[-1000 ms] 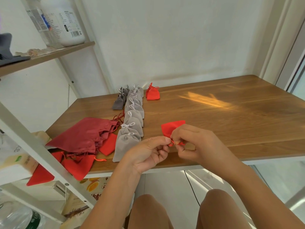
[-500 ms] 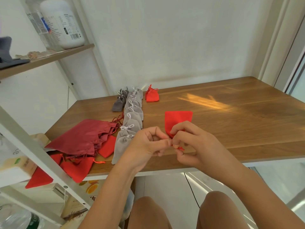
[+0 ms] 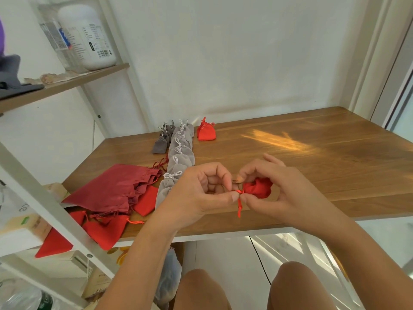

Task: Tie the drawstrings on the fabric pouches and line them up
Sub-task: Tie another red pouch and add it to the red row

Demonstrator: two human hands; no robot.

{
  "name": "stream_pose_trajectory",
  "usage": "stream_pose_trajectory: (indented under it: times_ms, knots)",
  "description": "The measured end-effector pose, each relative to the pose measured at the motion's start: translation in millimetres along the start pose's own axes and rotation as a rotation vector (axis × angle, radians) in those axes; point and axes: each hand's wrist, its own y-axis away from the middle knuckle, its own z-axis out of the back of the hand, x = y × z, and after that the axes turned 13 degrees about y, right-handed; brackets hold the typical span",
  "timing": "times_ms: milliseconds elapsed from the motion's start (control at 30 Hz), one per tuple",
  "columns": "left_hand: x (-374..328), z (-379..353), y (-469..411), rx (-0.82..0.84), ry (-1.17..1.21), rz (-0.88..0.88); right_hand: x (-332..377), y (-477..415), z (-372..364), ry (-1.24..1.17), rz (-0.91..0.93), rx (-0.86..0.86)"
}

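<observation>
Pouch (image 3: 257,190), red and bunched, is held just above the table (image 3: 312,166), near its front edge: my right hand (image 3: 283,189) grips it at the neck, my left hand (image 3: 201,193) pinches the drawstring (image 3: 239,204). I judge the knot half tied; next I pull it snug, then line it up by the far red pouch (image 3: 206,133).

Matt red cloth pouch (image 3: 257,190), smooth wooden table (image 3: 312,166)

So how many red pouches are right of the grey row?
2: back red pouch beside the grey row; held red pouch between left hand and right hand.
</observation>
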Motion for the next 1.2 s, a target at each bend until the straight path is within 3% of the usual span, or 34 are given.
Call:
stream_pose_trajectory:
  times_ms: [200,467,733,933,1200]
  knots:
    - [3.8,-6.0,-3.4,-0.092,0.077,-0.138,10.4,-2.2,-6.4,-0.225,-0.114,-0.193]
    - [11.3,-12.5,-8.5,-0.199,0.167,-0.200,8.9,-9.0,-12.5,-0.457,-0.241,-0.262]
    - [24.4,-16.3,-8.6,-0.201,0.219,-0.182,8.6,-4.2,-21.1,-0.378,-0.284,-0.267]
    - [31.9,-18.0,-5.4,-0.209,0.001,-0.180,4.5,-0.7,-29.3,-0.358,-0.389,-0.204]
    - [21.9,-16.6,-0.9,-0.255,-0.478,-0.126,2.6,3.2,-30.0,-0.227,-0.357,-0.162]
